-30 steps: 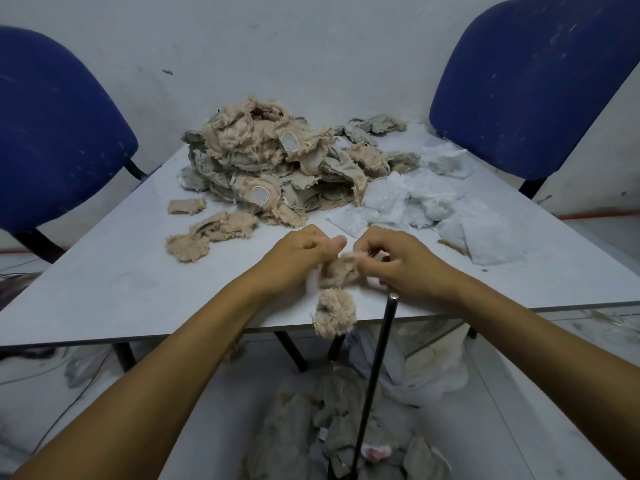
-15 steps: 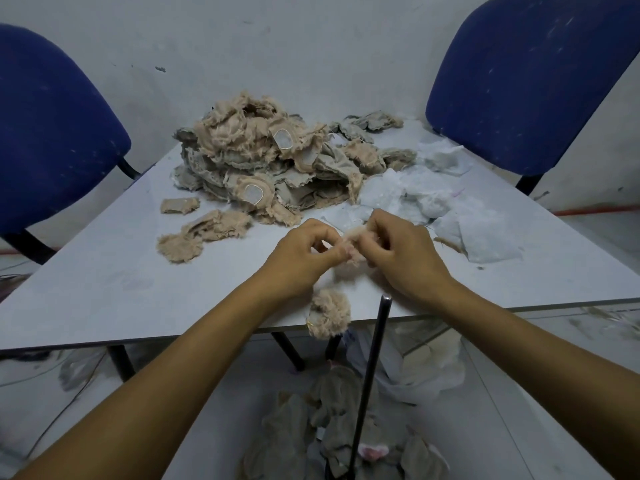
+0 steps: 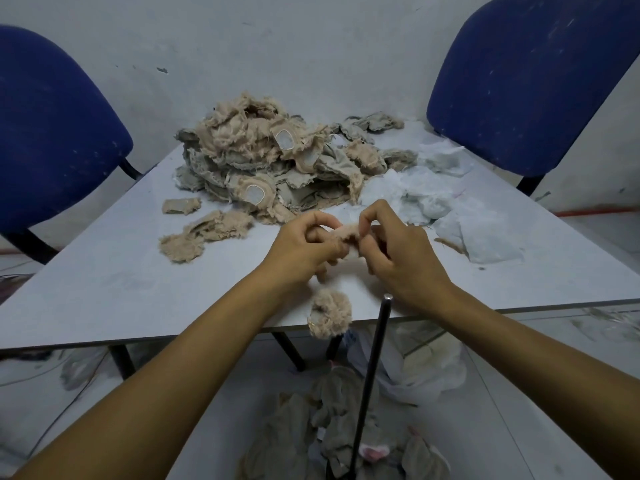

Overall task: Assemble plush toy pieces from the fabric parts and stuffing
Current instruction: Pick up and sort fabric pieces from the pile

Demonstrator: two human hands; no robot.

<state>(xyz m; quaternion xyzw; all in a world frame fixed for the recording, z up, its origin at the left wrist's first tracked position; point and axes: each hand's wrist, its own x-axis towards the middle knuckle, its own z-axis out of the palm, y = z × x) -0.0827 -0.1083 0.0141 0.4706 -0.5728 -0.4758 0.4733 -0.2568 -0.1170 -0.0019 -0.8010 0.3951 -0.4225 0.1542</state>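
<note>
- The left hand [image 3: 304, 247] and right hand [image 3: 398, 251] meet above the near middle of the pale grey table [image 3: 104, 289], both with fingers curled, pinching the same small tan furry fabric piece [image 3: 348, 233] between them.
- That piece is held just off the tabletop; its lower part is hidden behind the fingers.
- A stuffed tan plush ball [image 3: 329, 318] sits at the near table edge, just below the hands and partly overhanging.
- A big heap of tan and grey cut fabric parts [image 3: 270, 168] lies at the far middle of the table, with 3 loose tan scraps [image 3: 204, 230] to its left.
- White stuffing and thin white sheeting [image 3: 446, 209] spread to the right of the heap.
- A thin black metal rod [image 3: 372, 375] stands upright just beside the right wrist.
- Grey-brown fabric pieces [image 3: 339, 438] are piled on the floor below.
- 2 blue upholstered chairs [image 3: 533, 81] flank the table's far corners.
</note>
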